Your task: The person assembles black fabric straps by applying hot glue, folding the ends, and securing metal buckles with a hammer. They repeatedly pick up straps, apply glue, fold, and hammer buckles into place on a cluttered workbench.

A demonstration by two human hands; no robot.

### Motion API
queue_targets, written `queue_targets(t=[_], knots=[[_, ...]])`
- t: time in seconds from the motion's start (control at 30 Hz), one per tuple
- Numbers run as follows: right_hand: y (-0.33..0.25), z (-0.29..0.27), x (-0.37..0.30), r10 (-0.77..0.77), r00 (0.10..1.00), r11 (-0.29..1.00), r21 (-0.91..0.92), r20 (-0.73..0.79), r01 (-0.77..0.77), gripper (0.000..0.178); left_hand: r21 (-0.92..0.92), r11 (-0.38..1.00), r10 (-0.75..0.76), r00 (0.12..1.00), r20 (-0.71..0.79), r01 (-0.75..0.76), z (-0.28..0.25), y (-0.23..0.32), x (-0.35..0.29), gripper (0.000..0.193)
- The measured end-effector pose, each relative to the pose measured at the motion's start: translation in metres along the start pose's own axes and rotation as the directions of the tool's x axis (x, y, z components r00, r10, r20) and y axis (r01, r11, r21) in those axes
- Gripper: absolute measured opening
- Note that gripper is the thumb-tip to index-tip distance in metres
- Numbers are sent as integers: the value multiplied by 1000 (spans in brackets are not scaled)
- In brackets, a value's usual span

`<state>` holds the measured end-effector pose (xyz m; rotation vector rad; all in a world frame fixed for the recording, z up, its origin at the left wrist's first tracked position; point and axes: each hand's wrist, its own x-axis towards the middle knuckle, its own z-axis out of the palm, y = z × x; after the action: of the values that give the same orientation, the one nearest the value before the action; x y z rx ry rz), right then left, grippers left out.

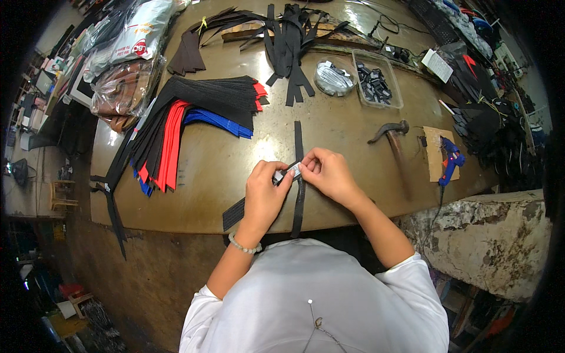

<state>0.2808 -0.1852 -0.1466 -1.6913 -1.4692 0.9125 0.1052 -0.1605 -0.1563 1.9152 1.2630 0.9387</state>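
Note:
My left hand [263,191] is closed around a small black piece with a white label-like face [293,169], thumb pressed on its front. From the other side, the thumb and fingertips of my right hand [331,176] pinch together at the right end of this piece; exactly what lies between them is hidden. Beneath both hands a narrow black strap [298,138] runs from the table's front edge away from me. The end of another, wider black strap [233,215] shows beside my left wrist.
Black, red and blue straps [194,112] lie fanned at left, more black straps [288,44] at the back. A round tub [334,91], a clear box [395,88] of small black parts, a hammer [400,153] and a blue glue gun [452,160] stand or lie on the right.

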Motion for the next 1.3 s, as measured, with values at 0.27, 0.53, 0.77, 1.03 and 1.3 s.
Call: queue_targets(t=[0.27, 0.53, 0.77, 1.03, 1.3], knots=[[-19, -13, -73, -324, 887, 865, -277, 328, 419, 53, 14, 1000, -1, 998, 67, 0, -3, 0, 0, 18], [7, 19, -81, -446, 876, 851, -216, 182, 478, 55, -17, 998, 54, 997, 52, -53, -3, 2, -2, 13], [8, -19, -16, -435, 894, 897, -35, 108, 441, 27, -9, 998, 69, 994, 81, -69, -4, 4, -5, 11], [21, -19, 25, -93, 964, 970, 240, 250, 31, 32, 1, 1000, 30, 995, 93, -31, -5, 3, -3, 13], [20, -15, 33, -158, 963, 987, 23, 218, 157, 18, 253, 966, 23, 992, 122, -54, 5, 12, -7, 24]])
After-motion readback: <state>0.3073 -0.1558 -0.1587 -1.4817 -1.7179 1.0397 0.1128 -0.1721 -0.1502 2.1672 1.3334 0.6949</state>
